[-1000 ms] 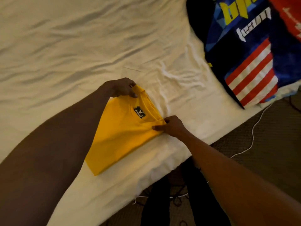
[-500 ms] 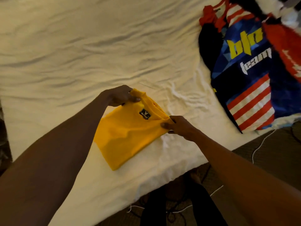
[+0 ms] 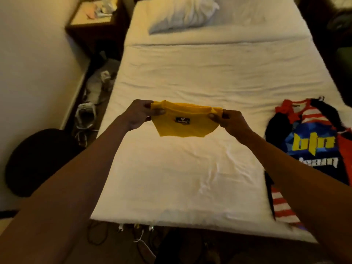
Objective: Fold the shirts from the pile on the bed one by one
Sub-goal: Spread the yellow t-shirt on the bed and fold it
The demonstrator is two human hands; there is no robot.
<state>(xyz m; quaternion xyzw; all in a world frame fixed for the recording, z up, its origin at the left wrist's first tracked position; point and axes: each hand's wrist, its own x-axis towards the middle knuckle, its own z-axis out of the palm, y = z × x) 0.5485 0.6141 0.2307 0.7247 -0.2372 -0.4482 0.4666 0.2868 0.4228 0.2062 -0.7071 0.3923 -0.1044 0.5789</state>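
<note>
2 hands up: left hand (image 3: 138,116), right hand (image 3: 231,121), both pinching 1 yellow shirt (image 3: 182,130), w/ 1 black label (image 3: 182,120) on it. 1 bed (image 3: 190,73), 1 pillow (image 3: 182,14) at the far end. 1 pile of shirts (image 3: 312,145) on the right edge, at least 3 diff. prints in there, exact no. can't be told, they overlap. Off the bed: 1 nightstand (image 3: 91,21), 1 dark round seat (image 3: 38,161). Pale shoes (image 3: 84,115) on the floor, approx. 2, too blurred to be sure. Cables (image 3: 95,235) at the foot, several, tangled, no clean count.

Bare forearms (image 3: 76,178) end in a bare left hand (image 3: 137,116) and right hand (image 3: 232,120).
</note>
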